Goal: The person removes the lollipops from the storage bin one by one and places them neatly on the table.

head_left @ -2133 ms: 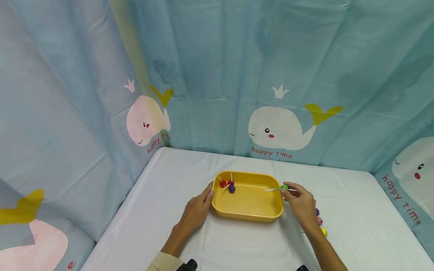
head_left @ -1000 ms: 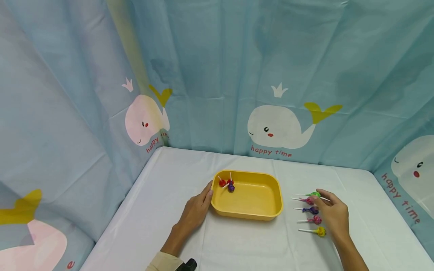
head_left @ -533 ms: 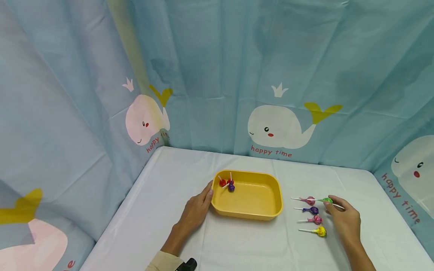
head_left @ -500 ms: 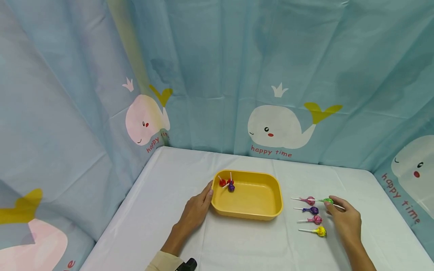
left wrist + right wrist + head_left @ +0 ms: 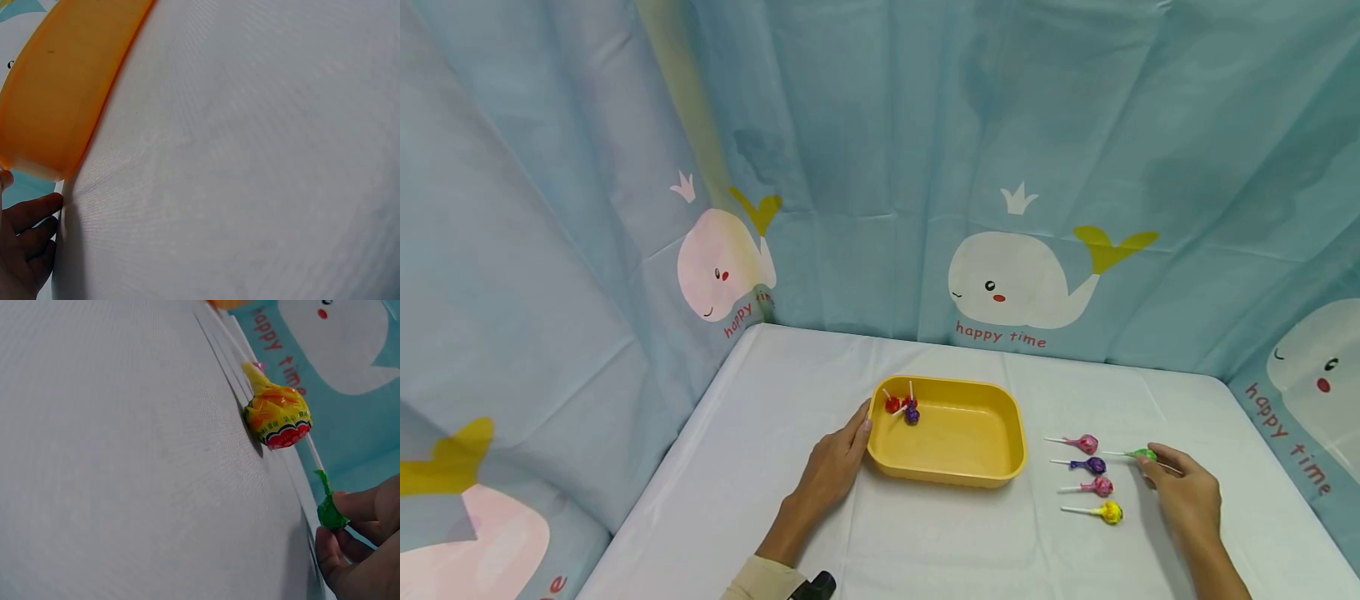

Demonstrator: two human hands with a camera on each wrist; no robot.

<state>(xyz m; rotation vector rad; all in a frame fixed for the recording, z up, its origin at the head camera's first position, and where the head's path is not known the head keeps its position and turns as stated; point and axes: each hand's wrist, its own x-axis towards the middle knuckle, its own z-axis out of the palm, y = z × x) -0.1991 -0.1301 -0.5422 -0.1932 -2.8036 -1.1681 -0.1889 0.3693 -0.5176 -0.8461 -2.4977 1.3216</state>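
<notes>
Four wrapped lollipops lie in a column on a white-clothed desk, sticks pointing left: an upper pink lollipop, a dark purple lollipop, a lower pink lollipop and, nearest the person, a yellow lollipop. To their left stands a yellow tray, two red lollipops and a purple-headed lollipop bunched in its far left corner.

Right of the column, a green lollipop sits in the grip of the right hand, which is narrowed to a pinch of thumb and fingers on the wrapped head. Its stick points left, toward the column; whether it touches the cloth cannot be told. The column lies between that hand and the tray.

The left hand rests at the tray's left end, fingers extended along the outer wall and thumb by the rim.

A strip of white cloth runs between the tray and the stick ends, and a broader stretch lies on the near side. Beyond the desk's far edge hangs a blue curtain printed with whales.
</notes>
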